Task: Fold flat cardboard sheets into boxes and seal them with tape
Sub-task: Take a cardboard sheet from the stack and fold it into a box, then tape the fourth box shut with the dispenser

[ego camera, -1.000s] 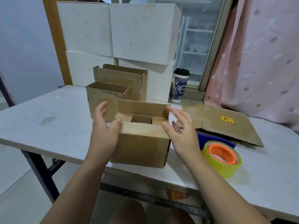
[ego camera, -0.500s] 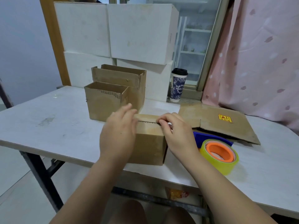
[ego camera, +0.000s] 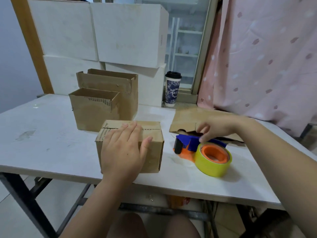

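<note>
While the left grip lies flat and released on the closed box on the tabletop, pressing its flaps down, the right grip touches the tape dispenser just right of the box. Blur hides whether its fingers clasp the handle. Folding looks done and sealing begins. Next, the dispenser probably needs lifting and drawing along the box's top seam.

Table, closed box, tape dispenser, cardboard sheet
</note>
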The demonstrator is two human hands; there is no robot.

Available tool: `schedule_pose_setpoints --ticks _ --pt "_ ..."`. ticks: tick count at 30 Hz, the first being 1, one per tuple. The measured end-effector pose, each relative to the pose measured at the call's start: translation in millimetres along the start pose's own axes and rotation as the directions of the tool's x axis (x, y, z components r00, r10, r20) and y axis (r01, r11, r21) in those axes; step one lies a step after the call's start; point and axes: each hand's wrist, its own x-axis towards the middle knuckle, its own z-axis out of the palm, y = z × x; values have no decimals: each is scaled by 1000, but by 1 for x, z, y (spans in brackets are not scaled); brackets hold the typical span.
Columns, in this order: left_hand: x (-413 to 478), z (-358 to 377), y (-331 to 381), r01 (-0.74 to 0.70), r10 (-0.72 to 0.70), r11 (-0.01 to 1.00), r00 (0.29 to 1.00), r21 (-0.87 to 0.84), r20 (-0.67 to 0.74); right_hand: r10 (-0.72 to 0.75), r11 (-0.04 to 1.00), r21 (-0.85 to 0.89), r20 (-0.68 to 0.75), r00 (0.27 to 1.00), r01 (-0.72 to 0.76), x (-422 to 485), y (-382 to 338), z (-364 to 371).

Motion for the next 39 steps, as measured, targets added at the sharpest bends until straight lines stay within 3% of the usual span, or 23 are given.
schedule_pose_setpoints --ticks 2,4,10,15,18,20,23,25,27,35,37,39 --pt "1 1 0 4 -4 1000 1000 8 -8 49 998 30 191 980 -56 3 11 3" --pt "0 0 1 3 -3 1000 1000 8 -8 52 996 57 247 968 -68 4 15 11" --pt "-1 1 1 2 -2 1000 999 10 -32 -19 989 147 52 998 11 9 15 40" --pt "-4 1 0 -20 20 1000 999 21 -42 -42 958 286 53 998 25 1 21 37" --pt "-5 -1 1 -26 27 999 999 20 -46 -41 917 397 -23 999 47 -5 24 37" --pt "-4 -1 1 -30 31 999 999 23 -40 -70 813 577 -26 997 72 -8 25 39" --pt "-4 0 0 -36 36 999 999 25 -26 -109 497 865 -7 994 60 -10 25 44" --pt "-4 0 -1 -35 35 999 999 32 -11 -115 285 958 10 993 24 -7 23 43" --pt "-3 0 0 -30 29 998 999 47 13 -117 157 987 37 992 -19 -8 16 40" --pt "11 -2 10 -52 50 999 996 15 78 -15 -219 976 3 1000 -6 -15 -28 14" --pt "18 0 13 -79 80 997 994 -15 79 29 -259 966 -7 1000 14 -8 -41 12" --pt "25 -3 17 -97 100 995 992 -30 77 70 -221 973 -59 996 73 -2 -57 11"
